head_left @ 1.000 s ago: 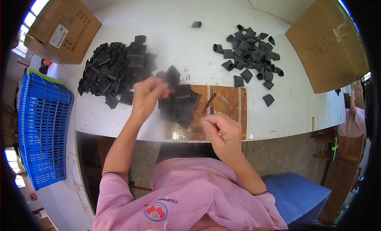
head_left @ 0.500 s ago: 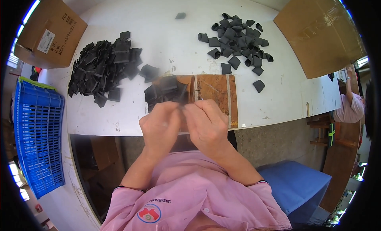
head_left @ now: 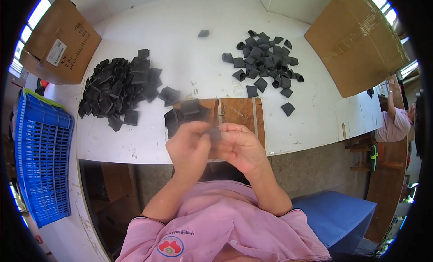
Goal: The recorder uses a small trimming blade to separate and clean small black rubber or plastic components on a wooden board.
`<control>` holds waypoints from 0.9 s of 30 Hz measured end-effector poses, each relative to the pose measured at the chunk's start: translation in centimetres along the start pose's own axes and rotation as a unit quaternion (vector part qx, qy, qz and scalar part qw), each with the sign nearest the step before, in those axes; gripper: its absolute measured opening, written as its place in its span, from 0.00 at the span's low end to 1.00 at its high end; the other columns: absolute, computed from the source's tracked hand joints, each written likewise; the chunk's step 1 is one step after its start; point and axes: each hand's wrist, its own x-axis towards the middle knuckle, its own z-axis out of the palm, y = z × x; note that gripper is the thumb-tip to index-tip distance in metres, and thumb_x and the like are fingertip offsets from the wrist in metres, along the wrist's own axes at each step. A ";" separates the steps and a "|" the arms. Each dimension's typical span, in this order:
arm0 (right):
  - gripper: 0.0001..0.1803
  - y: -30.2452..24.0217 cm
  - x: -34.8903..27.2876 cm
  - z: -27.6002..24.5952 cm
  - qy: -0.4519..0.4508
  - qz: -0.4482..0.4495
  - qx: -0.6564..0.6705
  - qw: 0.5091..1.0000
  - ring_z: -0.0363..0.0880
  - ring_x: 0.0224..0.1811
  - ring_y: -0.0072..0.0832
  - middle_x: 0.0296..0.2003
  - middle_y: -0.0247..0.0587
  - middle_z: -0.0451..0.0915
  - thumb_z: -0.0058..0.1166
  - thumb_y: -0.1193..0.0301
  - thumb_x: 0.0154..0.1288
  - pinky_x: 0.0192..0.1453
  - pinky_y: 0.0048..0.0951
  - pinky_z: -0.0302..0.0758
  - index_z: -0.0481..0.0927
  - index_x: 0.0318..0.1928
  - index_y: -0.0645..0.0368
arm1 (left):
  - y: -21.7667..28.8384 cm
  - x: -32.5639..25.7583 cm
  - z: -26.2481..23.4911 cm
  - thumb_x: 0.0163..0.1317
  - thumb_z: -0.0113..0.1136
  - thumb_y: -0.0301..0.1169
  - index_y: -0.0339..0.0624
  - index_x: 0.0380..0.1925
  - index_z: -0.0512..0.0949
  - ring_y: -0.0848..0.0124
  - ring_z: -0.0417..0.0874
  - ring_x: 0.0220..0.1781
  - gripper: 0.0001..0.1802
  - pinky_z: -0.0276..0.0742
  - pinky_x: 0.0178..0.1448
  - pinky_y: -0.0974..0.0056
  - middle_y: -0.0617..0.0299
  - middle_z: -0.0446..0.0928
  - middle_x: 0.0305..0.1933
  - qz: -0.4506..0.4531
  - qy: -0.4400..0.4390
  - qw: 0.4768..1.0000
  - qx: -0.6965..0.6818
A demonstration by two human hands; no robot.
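Observation:
Between my two hands is a small black fabric piece (head_left: 214,135), held just above the near edge of a brown board (head_left: 239,112). My left hand (head_left: 187,147) is closed on its left side, thumb and fingers pinching. From the right, my right hand (head_left: 243,147) grips it with thumb and forefinger, the other fingers curled below. Several flat black pieces (head_left: 189,108) lie on the board's left part, just beyond my left hand. A big heap of flat black pieces (head_left: 115,86) is at the left. Rounder, tube-like black pieces (head_left: 266,57) are piled at the far right.
Cardboard boxes stand at the far left (head_left: 63,41) and far right (head_left: 356,45) of the white table (head_left: 149,27). A blue plastic basket (head_left: 43,158) is at the left edge. A blue-covered block (head_left: 336,217) sits at lower right. Another person (head_left: 394,115) is at the far right.
My right hand has turned and opened out somewhat, so the black piece now shows between my hands. The whole view has shifted slightly, with the table lower in the picture.

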 end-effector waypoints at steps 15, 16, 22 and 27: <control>0.14 -4.1 3.5 1.8 -0.094 -0.109 -0.302 0.942 0.53 0.17 0.12 0.17 0.23 0.62 0.45 0.63 0.62 0.19 0.14 0.51 0.70 0.24 0.59 | 1.1 4.8 -1.1 0.58 0.45 0.23 0.36 0.38 0.68 0.84 0.55 0.07 0.08 0.50 0.12 0.78 0.63 0.71 0.23 -0.283 -0.153 0.803 -0.502; 0.14 -4.0 3.3 1.8 -0.093 -0.131 -0.319 0.934 0.53 0.17 0.12 0.17 0.23 0.62 0.45 0.64 0.62 0.19 0.14 0.52 0.70 0.24 0.59 | 1.5 4.6 -0.8 0.57 0.46 0.23 0.36 0.37 0.68 0.85 0.56 0.08 0.07 0.51 0.12 0.79 0.63 0.71 0.23 -0.230 -0.134 0.854 -0.447; 0.12 -3.9 2.3 2.7 -0.047 -0.239 -0.415 0.877 0.58 0.18 0.10 0.15 0.24 0.64 0.45 0.67 0.62 0.19 0.14 0.55 0.70 0.24 0.60 | 2.1 5.1 -0.7 0.51 0.49 0.20 0.33 0.44 0.65 0.80 0.69 0.25 0.18 0.64 0.25 0.77 0.64 0.72 0.28 -0.101 -0.185 0.886 -0.414; 0.12 -3.9 4.2 1.0 -0.117 -0.214 -0.364 0.899 0.57 0.17 0.10 0.15 0.24 0.64 0.44 0.68 0.62 0.19 0.14 0.55 0.69 0.24 0.60 | 0.9 5.7 -0.5 0.48 0.46 0.16 0.33 0.45 0.65 0.79 0.70 0.27 0.20 0.66 0.27 0.76 0.64 0.70 0.25 -0.091 -0.214 0.881 -0.412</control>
